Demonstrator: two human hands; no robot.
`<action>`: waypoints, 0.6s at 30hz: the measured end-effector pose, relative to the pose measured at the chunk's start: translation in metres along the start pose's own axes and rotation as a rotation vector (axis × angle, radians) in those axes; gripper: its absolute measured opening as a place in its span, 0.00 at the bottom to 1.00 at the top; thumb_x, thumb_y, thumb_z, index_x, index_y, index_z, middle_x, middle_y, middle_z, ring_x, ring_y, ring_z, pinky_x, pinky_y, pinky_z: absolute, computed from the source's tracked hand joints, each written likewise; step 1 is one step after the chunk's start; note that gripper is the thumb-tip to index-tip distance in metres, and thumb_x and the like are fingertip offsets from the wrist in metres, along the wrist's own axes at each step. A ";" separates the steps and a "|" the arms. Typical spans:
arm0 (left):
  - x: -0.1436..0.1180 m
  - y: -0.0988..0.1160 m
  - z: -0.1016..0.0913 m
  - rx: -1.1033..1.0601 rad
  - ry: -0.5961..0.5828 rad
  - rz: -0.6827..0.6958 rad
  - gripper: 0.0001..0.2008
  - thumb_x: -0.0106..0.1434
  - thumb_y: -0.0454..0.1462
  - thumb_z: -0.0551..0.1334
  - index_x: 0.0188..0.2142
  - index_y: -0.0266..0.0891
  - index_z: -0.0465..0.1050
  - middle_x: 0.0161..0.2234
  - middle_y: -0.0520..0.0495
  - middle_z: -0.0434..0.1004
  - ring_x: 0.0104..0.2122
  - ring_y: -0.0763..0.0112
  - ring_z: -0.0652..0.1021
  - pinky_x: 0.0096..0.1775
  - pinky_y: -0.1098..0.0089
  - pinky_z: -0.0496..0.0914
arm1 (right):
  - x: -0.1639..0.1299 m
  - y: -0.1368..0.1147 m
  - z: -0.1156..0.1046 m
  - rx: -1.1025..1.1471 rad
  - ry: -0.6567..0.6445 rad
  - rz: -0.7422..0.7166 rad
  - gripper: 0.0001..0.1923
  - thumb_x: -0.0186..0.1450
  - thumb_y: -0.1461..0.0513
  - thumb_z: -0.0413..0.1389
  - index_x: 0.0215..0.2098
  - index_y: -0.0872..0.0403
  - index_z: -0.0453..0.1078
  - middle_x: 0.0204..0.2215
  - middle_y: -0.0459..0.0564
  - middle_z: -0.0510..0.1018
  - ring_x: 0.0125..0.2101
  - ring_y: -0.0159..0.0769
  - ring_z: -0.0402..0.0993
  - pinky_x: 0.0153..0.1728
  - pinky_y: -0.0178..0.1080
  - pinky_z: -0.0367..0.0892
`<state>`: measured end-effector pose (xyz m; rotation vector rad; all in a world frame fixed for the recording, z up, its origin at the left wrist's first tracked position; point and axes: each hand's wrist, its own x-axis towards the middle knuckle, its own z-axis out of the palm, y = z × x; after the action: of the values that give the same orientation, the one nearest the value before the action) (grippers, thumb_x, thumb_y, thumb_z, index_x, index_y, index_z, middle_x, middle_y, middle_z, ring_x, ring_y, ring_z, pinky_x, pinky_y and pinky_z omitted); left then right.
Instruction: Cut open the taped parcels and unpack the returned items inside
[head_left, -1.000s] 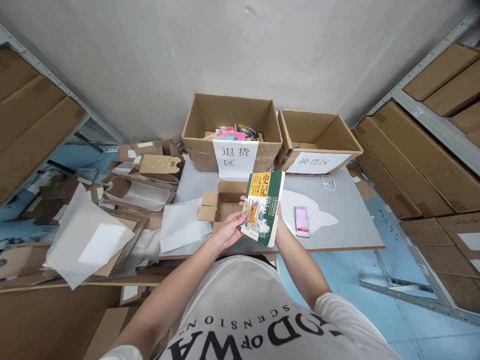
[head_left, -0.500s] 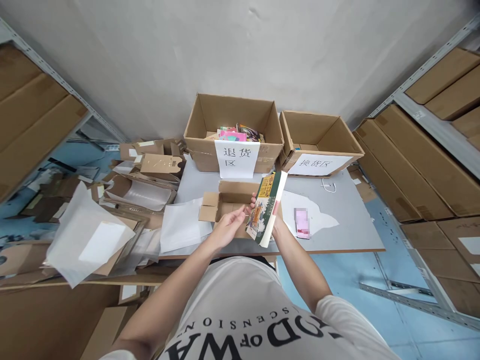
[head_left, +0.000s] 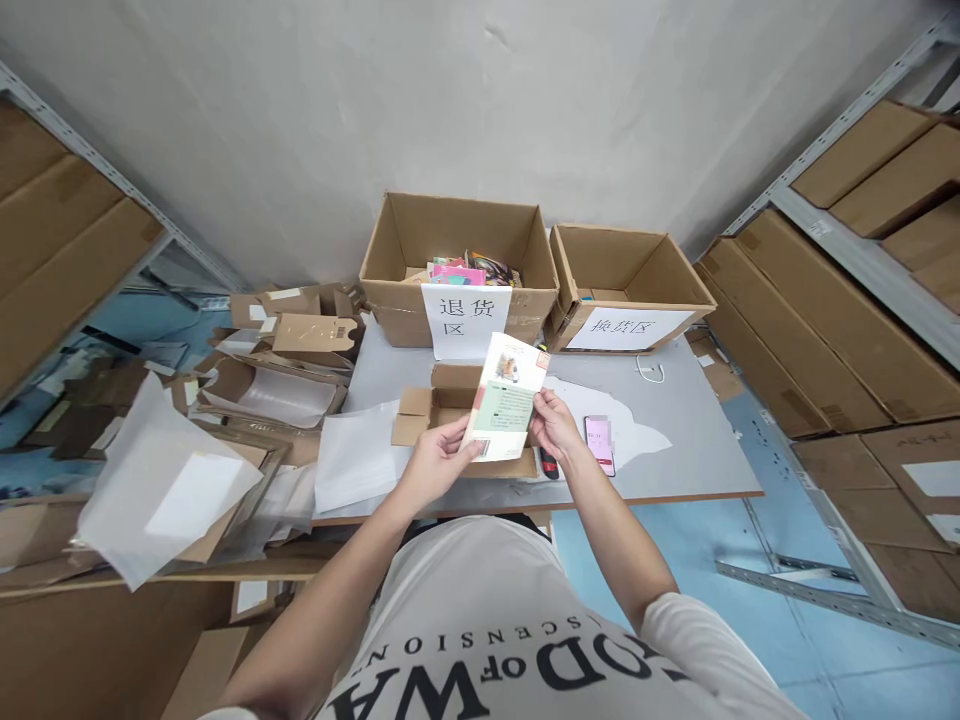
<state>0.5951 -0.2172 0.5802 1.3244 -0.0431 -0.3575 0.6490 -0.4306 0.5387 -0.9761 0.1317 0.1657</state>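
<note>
Head view, and both hands are up over the near edge of the worktop (head_left: 697, 440) with a book (head_left: 504, 398) between them. Left hand (head_left: 435, 462) grips the book's lower left corner, thumb on the cover, fingers curled behind. Right hand (head_left: 555, 425) clamps the right edge, fingers closed on it. The book is tilted, its pale back cover facing the camera: a small picture at the top, a green text block in the middle, a barcode near the bottom.

Directly beneath the book sits a small open carton (head_left: 442, 400), flaps spread. Just right of the right hand lies a phone (head_left: 600, 444) on a white sheet (head_left: 637, 435), with a dark marker (head_left: 549, 464) touching the carton's near right corner.

Along the far edge stand two big open boxes, each with a paper sign taped on: the left box (head_left: 397, 280) has colourful books inside, the right box (head_left: 660, 270) shows mostly bare cardboard. Off the worktop's left edge, flattened cardboard and white wrapping paper (head_left: 165, 480) are heaped up. Shelves (head_left: 847, 330) loaded with brown cartons run down the right side.
</note>
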 end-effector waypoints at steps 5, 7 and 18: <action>0.010 -0.025 -0.011 -0.038 0.098 -0.039 0.31 0.51 0.46 0.70 0.53 0.35 0.72 0.47 0.39 0.78 0.47 0.55 0.78 0.53 0.55 0.70 | -0.008 -0.013 -0.002 -0.096 0.037 -0.033 0.17 0.54 0.55 0.66 0.39 0.51 0.73 0.36 0.47 0.81 0.38 0.37 0.77 0.38 0.39 0.75; 0.012 -0.032 -0.013 -0.063 0.120 -0.061 0.32 0.51 0.47 0.70 0.53 0.35 0.72 0.46 0.38 0.78 0.46 0.55 0.78 0.52 0.55 0.70 | -0.009 -0.014 -0.002 -0.116 0.036 -0.036 0.16 0.54 0.56 0.66 0.40 0.51 0.74 0.35 0.47 0.81 0.37 0.36 0.77 0.38 0.38 0.75; 0.016 -0.044 -0.012 -0.101 0.180 -0.106 0.33 0.51 0.47 0.70 0.54 0.35 0.71 0.45 0.39 0.79 0.47 0.56 0.78 0.53 0.55 0.68 | 0.001 -0.003 -0.009 -0.102 0.040 -0.011 0.16 0.54 0.55 0.66 0.39 0.50 0.74 0.37 0.46 0.81 0.38 0.36 0.77 0.42 0.38 0.73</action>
<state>0.6025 -0.2187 0.5325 1.2571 0.1938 -0.3248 0.6501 -0.4399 0.5365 -1.0820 0.1555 0.1443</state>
